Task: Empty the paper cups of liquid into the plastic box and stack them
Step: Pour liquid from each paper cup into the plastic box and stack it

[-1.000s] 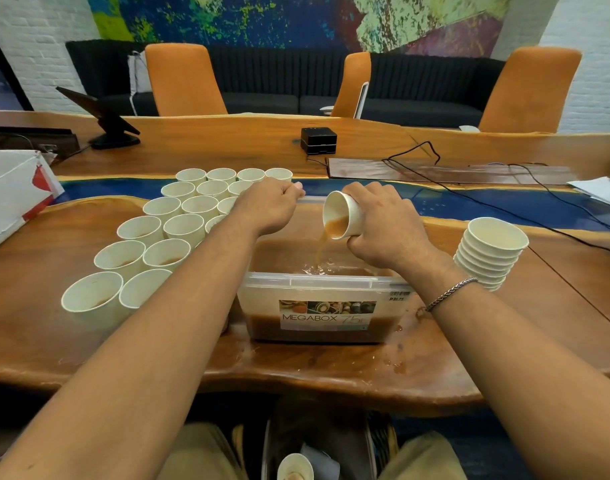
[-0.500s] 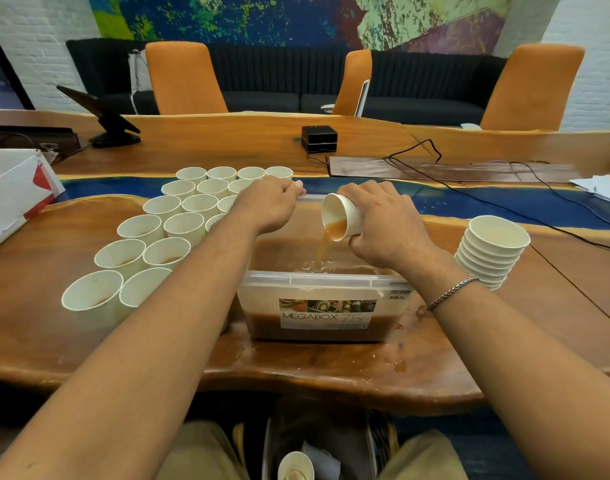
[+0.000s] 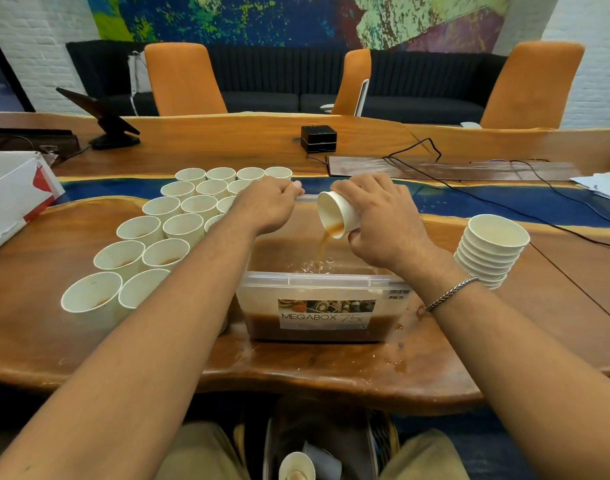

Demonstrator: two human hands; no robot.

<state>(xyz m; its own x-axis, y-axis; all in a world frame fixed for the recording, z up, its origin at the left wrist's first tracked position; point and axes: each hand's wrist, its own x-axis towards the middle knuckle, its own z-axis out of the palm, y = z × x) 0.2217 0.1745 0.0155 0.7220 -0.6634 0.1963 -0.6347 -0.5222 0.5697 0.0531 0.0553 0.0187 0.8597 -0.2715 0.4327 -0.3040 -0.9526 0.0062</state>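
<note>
**A:** Head view. What are the hands doing?

**B:** The right hand [image 3: 383, 223] is wrapped round a cup [image 3: 338, 213], tipped mouth-down over the box [image 3: 317, 280]. A brown stream falls into the liquid just below that hand. The left hand [image 3: 265, 206] curls its fingers over the box's far rim. The hands are close together but not touching.

**A:** What could go wrong?

**B:** Splashing, I'd say. The stream lands close to the near wall, and drops [image 3: 397, 358] already lie on the table [image 3: 296, 379] under the right forearm. A faster tip could throw more over the rim. The box holds plenty of liquid, so a tug from the left hand could slosh it.

**A:** And room to move?

**B:** It's tight on the left. The full cups [image 3: 158, 237] stand packed right beside the left forearm, and some are hidden behind it, so a swing of that elbow could knock them over. Just outside the right wrist, the stack of empties [image 3: 490, 244] looks tilted, and a careless pull back could topple it. The cables [image 3: 504, 202] run beyond the right hand, well apart. The table's near edge lies under both forearms.
</note>
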